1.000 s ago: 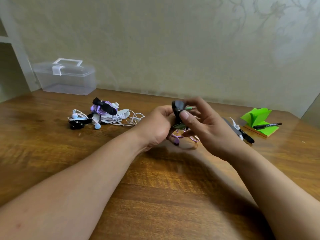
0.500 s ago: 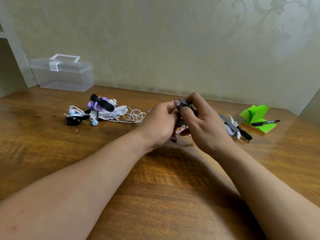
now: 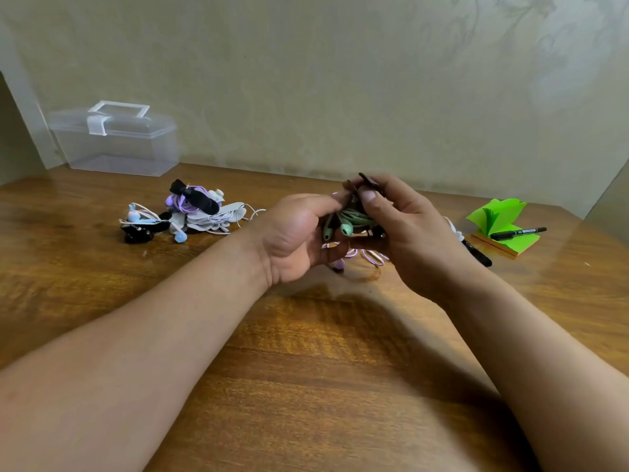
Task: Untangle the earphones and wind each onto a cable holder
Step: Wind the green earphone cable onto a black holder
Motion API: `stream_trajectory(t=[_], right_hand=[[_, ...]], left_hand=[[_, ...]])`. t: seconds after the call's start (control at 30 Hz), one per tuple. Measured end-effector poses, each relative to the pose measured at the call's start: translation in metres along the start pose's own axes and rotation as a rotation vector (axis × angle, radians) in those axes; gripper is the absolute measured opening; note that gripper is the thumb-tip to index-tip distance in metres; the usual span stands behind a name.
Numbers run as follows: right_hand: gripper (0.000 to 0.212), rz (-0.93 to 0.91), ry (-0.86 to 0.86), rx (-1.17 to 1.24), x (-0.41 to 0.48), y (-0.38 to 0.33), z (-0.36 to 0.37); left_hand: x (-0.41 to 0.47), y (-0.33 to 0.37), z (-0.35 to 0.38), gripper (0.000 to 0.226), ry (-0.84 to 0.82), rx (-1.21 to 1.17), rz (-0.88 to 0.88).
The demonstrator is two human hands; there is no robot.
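— Well, how can the green earphones [image 3: 347, 228] be expected to handle?

— Light and limp, it is judged: thin cable that springs out of its coil if released, and small smooth buds that may slip. The bundle is best taken across the coiled loops, not by the buds, so that nothing is tugged at the joints.

— And where is it held?

— Above the wooden table [image 3: 306, 369], between both hands, near the middle of the view. The coil is cupped from below by the curled fingers of the left hand [image 3: 296, 233], and the two buds hang out toward the camera.

— What is done with the black cable holder [image 3: 369, 182]?

— Its flaps are pinched at the top of the coil. The left thumb and forefinger are closed on one side; the right hand [image 3: 408, 229] is curled round the other, with its thumb pressed on. Neither hand is spread: both are closed narrowly on the bundle. Whether the holder is fastened cannot be told.

— Anything beneath?

— A lilac cable [image 3: 371, 258] is seen on the table just under the hands, and a pile of other earphones [image 3: 200, 212] well apart to the left.
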State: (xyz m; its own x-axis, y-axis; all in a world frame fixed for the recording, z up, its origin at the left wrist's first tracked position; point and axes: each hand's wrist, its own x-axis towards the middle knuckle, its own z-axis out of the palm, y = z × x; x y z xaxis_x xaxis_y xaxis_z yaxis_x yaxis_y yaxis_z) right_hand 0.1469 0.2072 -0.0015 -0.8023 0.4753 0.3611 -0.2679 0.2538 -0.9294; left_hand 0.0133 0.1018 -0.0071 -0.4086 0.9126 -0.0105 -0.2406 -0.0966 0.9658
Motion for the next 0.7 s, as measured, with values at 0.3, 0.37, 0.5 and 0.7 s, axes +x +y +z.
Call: stream_trajectory(t=[0.3,0.37,0.5,0.7], right_hand=[[0.023,0.115,-0.025,0.242,-0.0018,-0.0019,0.0013],[0.029,0.134,-0.022,0.234,-0.0020,-0.0031,0.0008],[0.045,0.149,-0.024,0.201,-0.0018,-0.0027,0.0001],[0.039,0.142,-0.033,0.075,0.0012,0.0042,0.0016]], left_hand=[[-0.0004,0.0056,-0.0059,0.031,-0.076,-0.067,-0.100],[-0.0004,0.0058,-0.0061,0.033,-0.055,-0.033,-0.089],[0.0012,0.0055,-0.0044,0.038,-0.014,0.006,-0.077],[0.0039,0.0002,-0.0012,0.039,0.046,0.092,-0.027]])
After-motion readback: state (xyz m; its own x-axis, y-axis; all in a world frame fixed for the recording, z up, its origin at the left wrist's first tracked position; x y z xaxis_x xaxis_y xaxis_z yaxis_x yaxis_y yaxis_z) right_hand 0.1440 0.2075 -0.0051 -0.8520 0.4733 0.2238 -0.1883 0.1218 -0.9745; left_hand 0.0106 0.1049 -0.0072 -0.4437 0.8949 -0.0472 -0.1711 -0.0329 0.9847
